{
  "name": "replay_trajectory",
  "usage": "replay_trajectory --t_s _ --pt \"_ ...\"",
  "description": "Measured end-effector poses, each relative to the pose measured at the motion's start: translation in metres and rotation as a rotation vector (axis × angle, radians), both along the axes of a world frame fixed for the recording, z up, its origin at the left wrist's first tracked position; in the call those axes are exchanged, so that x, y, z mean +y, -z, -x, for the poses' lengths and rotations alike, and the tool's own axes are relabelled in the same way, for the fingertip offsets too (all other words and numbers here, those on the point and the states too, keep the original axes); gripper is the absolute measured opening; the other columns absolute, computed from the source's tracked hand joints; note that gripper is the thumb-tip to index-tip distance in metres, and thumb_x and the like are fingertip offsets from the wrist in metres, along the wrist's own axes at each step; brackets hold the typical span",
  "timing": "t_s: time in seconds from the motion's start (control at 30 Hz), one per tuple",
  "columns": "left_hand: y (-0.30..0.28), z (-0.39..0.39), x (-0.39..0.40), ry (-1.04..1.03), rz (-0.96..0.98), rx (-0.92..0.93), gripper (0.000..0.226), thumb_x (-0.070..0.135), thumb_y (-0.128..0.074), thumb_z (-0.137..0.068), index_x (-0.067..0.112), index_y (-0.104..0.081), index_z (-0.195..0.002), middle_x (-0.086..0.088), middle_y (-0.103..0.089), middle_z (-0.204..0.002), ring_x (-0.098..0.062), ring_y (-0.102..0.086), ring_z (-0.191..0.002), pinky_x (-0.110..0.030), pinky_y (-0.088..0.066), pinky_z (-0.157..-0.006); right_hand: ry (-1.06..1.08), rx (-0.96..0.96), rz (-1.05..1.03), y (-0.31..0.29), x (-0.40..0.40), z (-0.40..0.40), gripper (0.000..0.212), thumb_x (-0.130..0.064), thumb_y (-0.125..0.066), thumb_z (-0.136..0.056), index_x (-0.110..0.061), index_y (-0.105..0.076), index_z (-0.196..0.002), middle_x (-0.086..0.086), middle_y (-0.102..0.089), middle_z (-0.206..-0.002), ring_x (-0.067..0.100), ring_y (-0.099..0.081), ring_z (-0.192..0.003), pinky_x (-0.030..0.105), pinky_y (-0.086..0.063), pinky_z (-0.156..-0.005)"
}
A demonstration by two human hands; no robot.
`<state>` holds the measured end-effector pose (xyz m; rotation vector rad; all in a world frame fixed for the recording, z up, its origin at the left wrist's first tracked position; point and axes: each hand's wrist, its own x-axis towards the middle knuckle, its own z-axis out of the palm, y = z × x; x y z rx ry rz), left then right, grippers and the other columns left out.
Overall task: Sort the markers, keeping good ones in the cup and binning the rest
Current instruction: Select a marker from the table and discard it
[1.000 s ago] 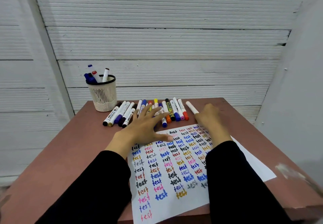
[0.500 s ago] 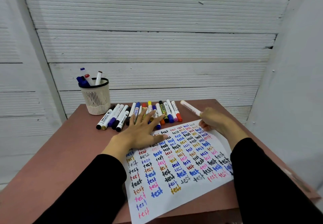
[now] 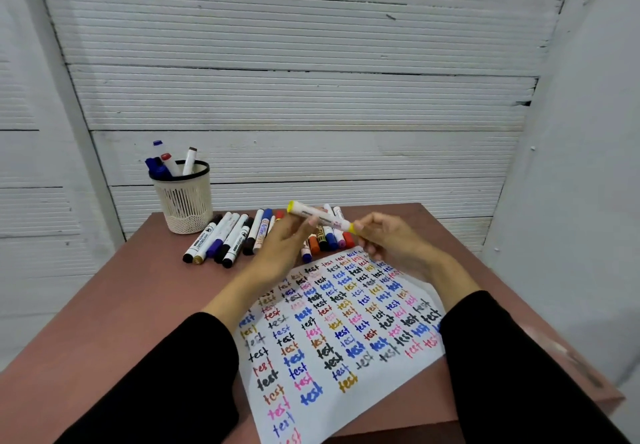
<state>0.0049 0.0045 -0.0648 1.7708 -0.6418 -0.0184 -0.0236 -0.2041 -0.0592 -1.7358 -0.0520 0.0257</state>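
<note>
Up off the test sheet point(image 3: 346, 332) comes our left hand point(image 3: 287, 246), joining the right hand point(image 3: 388, 239); both grip the yellow marker point(image 3: 320, 218) above the row of markers point(image 3: 242, 235). Four sit in the cup point(image 3: 183, 197); most remain untested.

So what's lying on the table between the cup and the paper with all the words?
In the head view, a row of capped markers lies between the cup and the paper.
</note>
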Motion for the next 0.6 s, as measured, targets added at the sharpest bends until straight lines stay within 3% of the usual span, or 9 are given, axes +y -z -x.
replay_trajectory --t_s 0.07,0.13,0.2,0.27,0.37,0.43,0.5,0.6 --pt "-0.005 0.002 -0.004 -0.019 0.172 0.039 0.028 0.034 -0.037 -0.102 0.018 -0.055 -0.117 0.003 -0.067 -0.109 -0.007 -0.063 -0.101 -0.036 -0.049 -0.091 0.12 -0.036 0.031 -0.001 0.002 0.0 0.023 -0.031 -0.058 -0.093 -0.008 -0.056 -0.092 -0.001 -0.058 -0.063 0.008 -0.044 -0.049 0.018 -0.037 -0.048" --pt "-0.009 -0.003 -0.003 -0.054 0.321 0.036 0.027 0.036 -0.032 -0.104 0.016 -0.049 -0.108 0.002 -0.07 -0.102 -0.012 -0.066 -0.099 -0.031 -0.051 -0.088 0.202 -0.069 0.036 -0.002 0.001 0.0 0.029 -0.039 -0.056 -0.093 -0.011 -0.055 -0.091 -0.001 -0.056 -0.061 0.008 -0.042 -0.046 0.018 -0.036 -0.045" --pt "-0.011 -0.007 0.001 -0.117 0.345 -0.015 0.026 0.037 -0.032 -0.103 0.016 -0.046 -0.102 0.003 -0.064 -0.078 -0.012 -0.064 -0.07 -0.029 -0.054 -0.069 0.229 -0.084 -0.015 -0.003 0.001 0.0 0.03 -0.041 -0.054 -0.094 -0.011 -0.058 -0.093 -0.001 -0.055 -0.063 0.007 -0.04 -0.044 0.015 -0.034 -0.042" --pt "-0.006 -0.012 0.007 -0.211 0.179 -0.16 0.026 0.044 -0.039 -0.099 0.021 -0.051 -0.099 0.004 -0.055 -0.066 -0.013 -0.047 -0.05 -0.032 -0.041 -0.05 0.201 -0.078 -0.045 -0.004 0.003 0.001 0.034 -0.043 -0.053 -0.093 -0.01 -0.061 -0.096 -0.001 -0.057 -0.063 0.007 -0.041 -0.045 0.013 -0.034 -0.04" --pt "0.002 -0.01 0.01 -0.239 -0.236 -0.374 0.034 0.062 -0.05 -0.087 0.035 -0.06 -0.106 0.005 -0.062 -0.07 -0.021 -0.051 -0.05 -0.033 -0.039 -0.049 0.059 -0.079 -0.041 -0.005 0.014 0.002 0.046 -0.052 -0.052 -0.089 -0.008 -0.063 -0.1 0.001 -0.06 -0.066 0.01 -0.046 -0.048 0.016 -0.034 -0.041" --pt "0.004 -0.004 0.006 -0.218 -0.417 -0.404 0.036 0.061 -0.055 -0.084 0.039 -0.061 -0.112 0.011 -0.058 -0.065 -0.012 -0.048 -0.046 -0.026 -0.035 -0.047 -0.015 -0.082 -0.019 -0.003 0.02 0.003 0.05 -0.052 -0.053 -0.088 -0.006 -0.065 -0.103 0.003 -0.063 -0.067 0.011 -0.048 -0.049 0.016 -0.036 -0.04" --pt "0.005 0.001 0.0 -0.215 -0.534 -0.468 0.045 0.06 -0.057 -0.083 0.036 -0.061 -0.121 0.014 -0.059 -0.067 -0.003 -0.048 -0.051 -0.022 -0.033 -0.051 -0.03 -0.088 0.019 -0.003 0.022 0.003 0.041 -0.044 -0.056 -0.091 -0.005 -0.064 -0.097 0.003 -0.063 -0.066 0.011 -0.049 -0.048 0.016 -0.037 -0.04" --pt "0.006 0.001 0.0 -0.213 -0.536 -0.486 0.046 0.061 -0.052 -0.085 0.035 -0.061 -0.123 0.013 -0.06 -0.069 0.0 -0.046 -0.051 -0.025 -0.032 -0.051 0.046 -0.112 0.039 -0.002 0.017 0.001 0.02 -0.028 -0.059 -0.094 -0.01 -0.062 -0.085 0.002 -0.063 -0.064 0.011 -0.046 -0.048 0.018 -0.036 -0.043"
